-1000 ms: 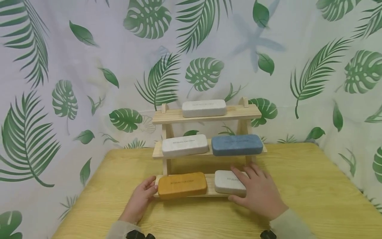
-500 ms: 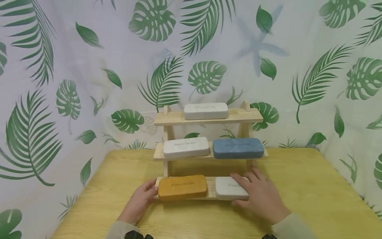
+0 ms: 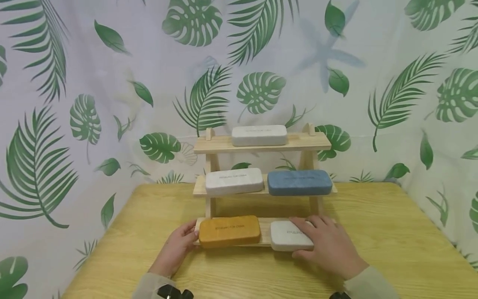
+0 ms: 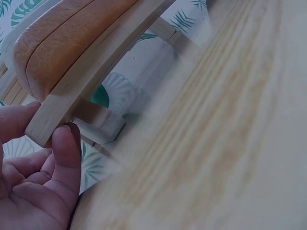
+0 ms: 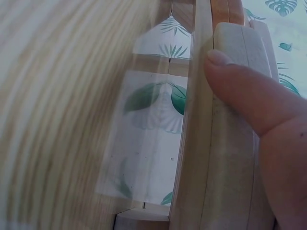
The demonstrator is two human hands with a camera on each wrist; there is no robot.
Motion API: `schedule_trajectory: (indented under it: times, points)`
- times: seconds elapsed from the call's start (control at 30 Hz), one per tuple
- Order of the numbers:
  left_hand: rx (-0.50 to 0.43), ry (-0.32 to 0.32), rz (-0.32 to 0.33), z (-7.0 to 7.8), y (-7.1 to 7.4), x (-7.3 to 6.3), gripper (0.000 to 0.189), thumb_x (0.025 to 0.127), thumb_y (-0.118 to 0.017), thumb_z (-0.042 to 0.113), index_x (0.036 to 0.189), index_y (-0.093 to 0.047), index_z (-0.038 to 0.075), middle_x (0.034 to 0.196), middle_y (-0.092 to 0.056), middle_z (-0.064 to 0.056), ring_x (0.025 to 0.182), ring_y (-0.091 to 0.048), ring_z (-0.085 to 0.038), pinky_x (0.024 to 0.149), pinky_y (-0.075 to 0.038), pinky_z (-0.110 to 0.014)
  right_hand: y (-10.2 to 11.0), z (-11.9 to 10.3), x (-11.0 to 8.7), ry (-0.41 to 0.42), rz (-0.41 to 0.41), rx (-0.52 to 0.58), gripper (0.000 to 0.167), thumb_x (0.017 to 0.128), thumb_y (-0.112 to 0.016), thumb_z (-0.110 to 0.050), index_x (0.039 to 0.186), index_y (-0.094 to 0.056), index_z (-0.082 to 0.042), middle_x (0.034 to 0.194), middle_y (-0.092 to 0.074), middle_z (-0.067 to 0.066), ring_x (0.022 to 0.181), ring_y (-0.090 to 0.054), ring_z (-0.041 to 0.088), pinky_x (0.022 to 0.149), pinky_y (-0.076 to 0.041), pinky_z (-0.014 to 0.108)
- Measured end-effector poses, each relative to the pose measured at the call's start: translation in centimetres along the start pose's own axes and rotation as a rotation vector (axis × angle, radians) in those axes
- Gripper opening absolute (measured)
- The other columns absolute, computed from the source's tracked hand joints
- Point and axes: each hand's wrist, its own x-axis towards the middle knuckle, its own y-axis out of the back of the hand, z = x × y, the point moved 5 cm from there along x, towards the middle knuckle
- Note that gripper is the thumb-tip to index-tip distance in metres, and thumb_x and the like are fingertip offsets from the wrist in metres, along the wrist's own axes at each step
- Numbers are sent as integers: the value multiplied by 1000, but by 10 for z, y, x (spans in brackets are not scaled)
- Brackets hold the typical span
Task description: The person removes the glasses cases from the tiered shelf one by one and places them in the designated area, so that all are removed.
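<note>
A three-tier wooden display shelf stands on the table. Its bottom tier bears an orange glasses case at left and a white glasses case at right. My left hand pinches the left end of the bottom board; in the left wrist view the thumb lies against its underside, below the orange case. My right hand grips the right end of the white case from above. Its thumb presses the front face in the right wrist view, while the palm hides that end in the head view.
The middle tier bears another white case and a blue case. One more white case sits on the top tier. Behind the yellow wood-grain table hangs a leaf-print cloth.
The lower white case has slid slightly toward me on its board, my right hand moving with it and its fingers lowering. My left hand stays at the board's end. The head view has shifted slightly.
</note>
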Motion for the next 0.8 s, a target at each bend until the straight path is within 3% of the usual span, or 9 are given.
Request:
schedule_trajectory:
  times: [0.27, 0.5, 0.8]
  points:
    - [2, -15, -16, 5, -3, 1, 55, 104, -56, 12, 152, -36, -5, 140, -54, -23, 111, -62, -25, 88, -54, -38, 1, 2, -6, 2, -24, -11, 87, 71, -79, -71, 146, -54, -34, 120, -61, 2, 113, -54, 32, 88, -47, 60]
    - [2, -16, 0, 4, 0, 1, 55, 103, -58, 12, 151, -39, -5, 138, -56, -22, 110, -62, -25, 88, -54, -38, 8, 4, -14, 36, -75, 14, 86, 71, -76, -74, 146, -54, -36, 116, -58, -6, 105, -55, 23, 82, -50, 52]
    - [20, -15, -4, 4, 3, -2, 56, 103, -57, 13, 152, -37, -5, 137, -55, -21, 109, -62, -24, 87, -54, -37, 12, 37, -30, -64, -198, 65, 92, 70, -71, -80, 147, -53, -33, 126, -60, 3, 109, -59, 29, 83, -52, 54]
